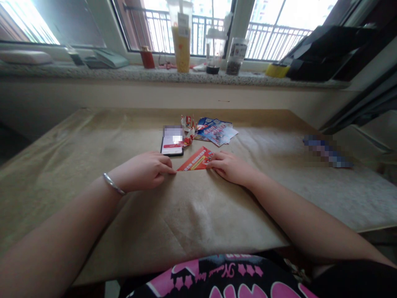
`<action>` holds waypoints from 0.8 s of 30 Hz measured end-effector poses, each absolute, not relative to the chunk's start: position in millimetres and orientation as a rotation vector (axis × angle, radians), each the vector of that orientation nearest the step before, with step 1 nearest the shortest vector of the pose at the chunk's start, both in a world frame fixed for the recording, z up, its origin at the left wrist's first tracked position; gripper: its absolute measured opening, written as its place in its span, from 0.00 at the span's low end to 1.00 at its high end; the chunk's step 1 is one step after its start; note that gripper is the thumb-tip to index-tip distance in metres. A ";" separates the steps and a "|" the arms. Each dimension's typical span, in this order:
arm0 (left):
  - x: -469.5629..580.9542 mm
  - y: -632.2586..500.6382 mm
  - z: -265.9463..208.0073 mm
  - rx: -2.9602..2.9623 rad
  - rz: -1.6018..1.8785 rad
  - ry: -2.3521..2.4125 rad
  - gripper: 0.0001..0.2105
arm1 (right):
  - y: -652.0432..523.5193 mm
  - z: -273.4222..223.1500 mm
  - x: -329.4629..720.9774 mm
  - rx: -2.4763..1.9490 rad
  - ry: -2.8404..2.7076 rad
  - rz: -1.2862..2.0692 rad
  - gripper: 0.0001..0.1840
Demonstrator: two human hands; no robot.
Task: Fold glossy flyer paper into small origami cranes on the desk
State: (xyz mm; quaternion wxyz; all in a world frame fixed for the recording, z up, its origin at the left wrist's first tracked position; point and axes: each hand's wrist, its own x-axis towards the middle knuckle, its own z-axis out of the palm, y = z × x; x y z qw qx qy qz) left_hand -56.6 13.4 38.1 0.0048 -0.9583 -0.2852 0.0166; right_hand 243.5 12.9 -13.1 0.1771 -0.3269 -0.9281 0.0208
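A red sheet of paper (197,159) with yellow and white print lies on the table, folded into a triangle with its long edge toward me. My left hand (149,169), a silver bangle on its wrist, has its index finger at the triangle's left corner and the other fingers curled in. At the right corner, my right hand (231,166) pinches the paper between thumb and fingers. Just beyond my left hand lies a phone (172,150) with its screen lit. Crumpled red-and-white wrappers (187,131) and a fanned stack of blue printed leaflets (217,130) are behind the paper.
A tan cover (149,231) spreads over the table. Far to the right lies a blurred blue packet (328,152). Along the granite windowsill (118,75) stand a tall cup of yellow contents (181,49), a red container (147,58), clear cups and a black bag (322,54).
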 end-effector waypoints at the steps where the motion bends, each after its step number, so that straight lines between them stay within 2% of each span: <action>1: -57.5 13.9 37.6 -3.000 0.052 -0.902 0.21 | 12.9 -13.2 243.7 -0.929 -2.627 0.060 0.15; 11: -60.3 15.3 35.4 -2.989 0.074 -0.955 0.20 | 13.6 -15.0 243.8 -0.883 -2.641 0.026 0.15; 24: -53.9 14.8 19.3 -2.894 -0.188 -0.852 0.13 | 13.3 -15.9 242.4 -0.863 -2.632 -0.040 0.15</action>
